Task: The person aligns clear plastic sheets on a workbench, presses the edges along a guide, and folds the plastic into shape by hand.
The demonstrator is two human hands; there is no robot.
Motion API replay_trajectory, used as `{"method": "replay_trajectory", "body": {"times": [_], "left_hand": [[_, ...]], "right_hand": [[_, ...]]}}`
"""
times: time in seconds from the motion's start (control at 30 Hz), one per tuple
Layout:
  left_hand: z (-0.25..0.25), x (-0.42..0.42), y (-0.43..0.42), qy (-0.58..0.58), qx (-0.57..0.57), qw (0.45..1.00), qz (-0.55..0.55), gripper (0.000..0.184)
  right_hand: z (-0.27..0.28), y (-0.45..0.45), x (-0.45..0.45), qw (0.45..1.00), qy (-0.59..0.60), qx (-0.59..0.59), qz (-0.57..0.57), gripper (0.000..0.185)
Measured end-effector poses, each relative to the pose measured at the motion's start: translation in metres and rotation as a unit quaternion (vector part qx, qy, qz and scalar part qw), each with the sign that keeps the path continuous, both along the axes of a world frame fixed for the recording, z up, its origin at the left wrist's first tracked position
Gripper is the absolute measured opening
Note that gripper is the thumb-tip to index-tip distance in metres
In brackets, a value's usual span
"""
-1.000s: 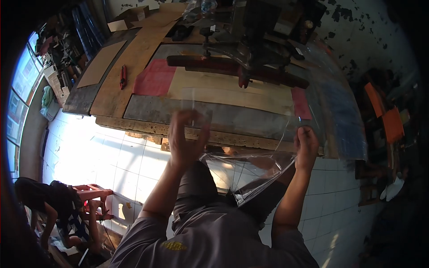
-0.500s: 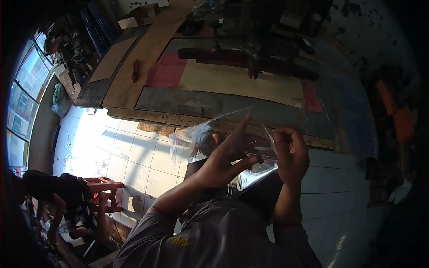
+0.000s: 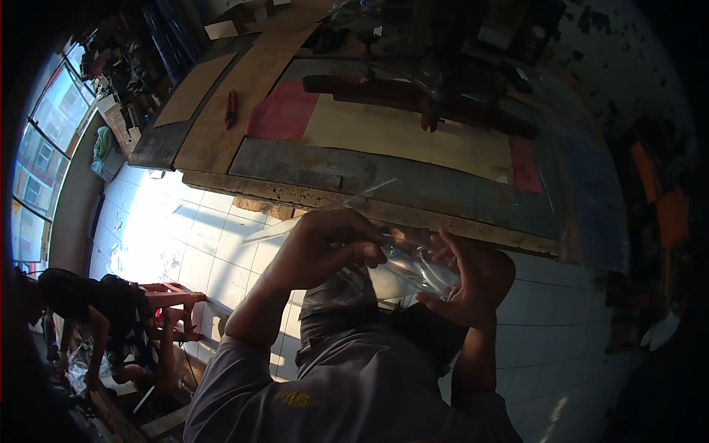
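Pitted bench edge (image 3: 266, 187); creased clear film (image 3: 417, 272) between hands (image 3: 325, 247).

No letters, numbers, brand names or signs can be read. A yellow mark (image 3: 298, 399) is displayed on the grey shirt (image 3: 362, 380), but no characters can be distinguished. A small white patch (image 3: 377, 31) is rendered too small for reading.

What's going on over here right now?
A person at a workbench is handling clear plastic with bare hands, above their legs. The left hand pinches it; the right hand is open at its other end, and how firmly it holds is unclear. On the bench, a dark red bar crosses above a yellow sheet, and a red tool lies nearby.
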State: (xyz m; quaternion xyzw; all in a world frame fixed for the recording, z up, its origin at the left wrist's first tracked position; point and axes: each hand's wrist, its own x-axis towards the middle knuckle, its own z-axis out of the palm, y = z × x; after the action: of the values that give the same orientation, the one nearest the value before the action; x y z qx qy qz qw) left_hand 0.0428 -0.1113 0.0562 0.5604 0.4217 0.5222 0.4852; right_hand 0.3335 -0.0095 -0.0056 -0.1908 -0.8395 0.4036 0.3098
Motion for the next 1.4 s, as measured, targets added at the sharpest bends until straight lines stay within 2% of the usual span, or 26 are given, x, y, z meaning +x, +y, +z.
{"method": "replay_trajectory", "body": {"times": [0.1,0.2,0.3,0.4,0.43,0.57,0.67,0.73,0.8,0.83,0.87,0.9,1.0,1.1,1.2,1.4], "left_hand": [[0.019,-0.007,-0.003,-0.004,-0.041,0.997,-0.059,0.035],[0.018,-0.004,-0.008,-0.014,-0.059,0.998,0.000,0.027],[0.004,-0.002,-0.007,0.013,-0.028,0.994,0.102,0.014],[0.000,0.005,-0.001,0.147,0.065,0.969,0.188,0.011],[0.007,0.012,0.002,0.211,0.115,0.942,0.236,0.015],[-0.009,0.029,0.011,0.284,0.228,0.865,0.344,0.018],[-0.019,0.037,0.013,0.442,0.297,0.732,0.424,0.021],[-0.010,0.038,0.019,0.462,0.365,0.698,0.406,0.025],[-0.003,0.033,0.030,0.440,0.428,0.705,0.354,0.028],[-0.011,0.031,0.035,0.417,0.438,0.736,0.304,0.029],[-0.015,0.030,0.038,0.421,0.450,0.731,0.294,0.028],[-0.014,0.031,0.041,0.424,0.463,0.725,0.283,0.028],[-0.009,0.040,0.046,0.418,0.489,0.722,0.255,0.027],[-0.007,0.043,0.046,0.412,0.503,0.724,0.231,0.028],[-0.010,0.042,0.049,0.379,0.497,0.750,0.216,0.029],[-0.004,0.045,0.051,0.340,0.445,0.809,0.178,0.028]], "right_hand": [[-0.004,-0.001,0.002,0.999,-0.002,0.028,-0.029,0.110],[0.007,-0.007,-0.002,0.998,-0.007,0.053,-0.045,0.110],[0.006,-0.013,-0.006,0.998,-0.022,0.030,-0.058,0.111],[-0.006,-0.020,-0.006,0.998,-0.032,-0.017,-0.059,0.114],[-0.006,-0.021,-0.005,0.997,-0.044,-0.018,-0.053,0.115],[-0.008,-0.028,-0.003,0.996,-0.051,-0.062,-0.026,0.119],[-0.002,-0.030,0.004,0.988,-0.092,-0.124,-0.013,0.124],[0.005,-0.026,0.010,0.993,-0.112,-0.041,-0.020,0.121],[0.021,-0.019,0.012,0.990,-0.106,0.076,-0.050,0.116],[0.035,-0.011,0.011,0.981,-0.090,0.150,-0.078,0.113],[0.045,-0.004,0.009,0.966,-0.074,0.224,-0.106,0.110],[0.049,-0.002,0.005,0.969,0.007,0.191,-0.158,0.091],[0.081,-0.003,-0.018,0.961,0.083,0.198,-0.172,0.068],[0.099,0.001,-0.032,0.961,0.033,0.254,-0.101,0.044],[0.101,0.003,-0.034,0.973,0.036,0.207,-0.092,0.033],[0.095,0.005,-0.031,0.973,0.035,0.202,-0.109,0.028]]}}
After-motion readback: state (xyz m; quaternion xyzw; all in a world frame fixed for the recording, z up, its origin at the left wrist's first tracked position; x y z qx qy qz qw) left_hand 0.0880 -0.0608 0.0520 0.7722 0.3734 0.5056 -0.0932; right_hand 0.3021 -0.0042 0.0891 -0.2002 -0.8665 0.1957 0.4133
